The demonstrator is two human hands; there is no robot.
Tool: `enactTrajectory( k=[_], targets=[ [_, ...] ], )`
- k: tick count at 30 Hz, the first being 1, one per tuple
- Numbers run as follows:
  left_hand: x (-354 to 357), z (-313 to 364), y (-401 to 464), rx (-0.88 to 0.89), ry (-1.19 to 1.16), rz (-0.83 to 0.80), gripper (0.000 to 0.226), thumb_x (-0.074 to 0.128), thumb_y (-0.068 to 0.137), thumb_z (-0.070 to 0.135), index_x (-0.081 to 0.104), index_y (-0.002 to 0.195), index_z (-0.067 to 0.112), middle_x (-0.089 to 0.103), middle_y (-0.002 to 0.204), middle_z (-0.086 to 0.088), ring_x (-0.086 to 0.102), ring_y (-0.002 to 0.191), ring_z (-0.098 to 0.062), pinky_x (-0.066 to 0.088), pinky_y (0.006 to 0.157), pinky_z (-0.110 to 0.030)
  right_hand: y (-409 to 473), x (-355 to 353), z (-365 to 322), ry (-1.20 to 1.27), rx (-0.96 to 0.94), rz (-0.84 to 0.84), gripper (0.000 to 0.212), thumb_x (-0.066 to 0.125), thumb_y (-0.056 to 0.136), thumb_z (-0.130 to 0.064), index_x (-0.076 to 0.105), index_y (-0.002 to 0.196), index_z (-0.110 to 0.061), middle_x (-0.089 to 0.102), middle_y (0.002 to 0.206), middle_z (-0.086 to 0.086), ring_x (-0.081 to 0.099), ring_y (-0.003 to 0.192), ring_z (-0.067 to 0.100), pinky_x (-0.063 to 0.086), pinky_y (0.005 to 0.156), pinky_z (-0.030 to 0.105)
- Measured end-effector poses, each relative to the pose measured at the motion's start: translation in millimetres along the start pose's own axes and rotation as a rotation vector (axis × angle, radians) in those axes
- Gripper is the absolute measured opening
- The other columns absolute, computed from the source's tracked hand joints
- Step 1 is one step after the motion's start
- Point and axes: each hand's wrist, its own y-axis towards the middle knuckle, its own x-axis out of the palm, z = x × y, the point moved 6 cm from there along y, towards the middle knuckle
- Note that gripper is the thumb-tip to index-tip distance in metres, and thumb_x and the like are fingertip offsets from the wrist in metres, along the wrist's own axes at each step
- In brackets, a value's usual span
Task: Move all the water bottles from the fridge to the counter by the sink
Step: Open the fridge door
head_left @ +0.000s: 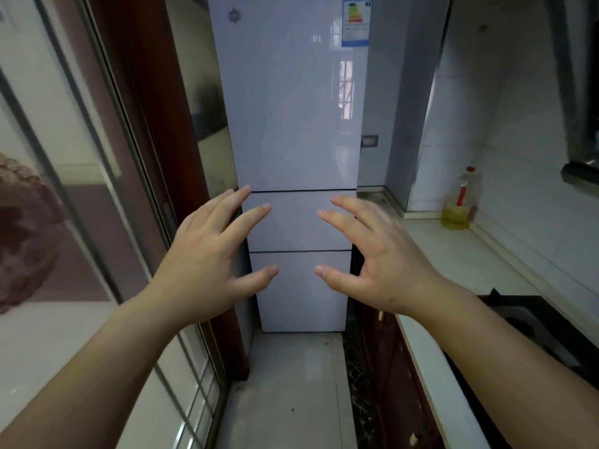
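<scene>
A home kitchen: tall fridge (298, 124), tiled counter (453, 254), oil bottle (460, 202).

Oil bottle (459, 202) by tiled wall, black stove (531, 322) at rt, glass sliding door (97, 189) at left

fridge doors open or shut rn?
Shut. All three doors of the fridge sit flush, only thin seams between them; no interior or bottles visible.

Both bare forearms reach forward, left hand (207, 260) and right hand (385, 264) spread-fingered, backs up, holding nothing.
</scene>
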Motion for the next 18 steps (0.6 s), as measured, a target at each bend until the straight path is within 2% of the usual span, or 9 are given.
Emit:
enactTrajectory(
  k=[8,18],
  targets=[
    [49,2,73,-0.047,0.039,-0.025,0.080,0.049,0.081,0.068,0.040,0.148,0.025,0.029,0.159,-0.007,0.028,0.145,-0.032,0.028,0.112,-0.053,47,12,87,0.045,-0.043,-0.022,0.074,0.049,0.083,-0.067,0.039,0.146,-0.030,0.036,0.153,-0.005,0.029,0.139,0.016,0.023,0.110,0.035],
    [87,-42,115,-0.097,0.054,-0.044,0.081,0.049,0.081,0.069,0.036,0.149,0.028,0.027,0.160,-0.005,0.025,0.147,-0.030,0.028,0.112,-0.054,102,51,129,0.072,-0.075,-0.067,0.073,0.047,0.084,-0.067,0.034,0.148,-0.033,0.031,0.154,-0.009,0.024,0.141,0.011,0.015,0.110,0.030]
  ],
)
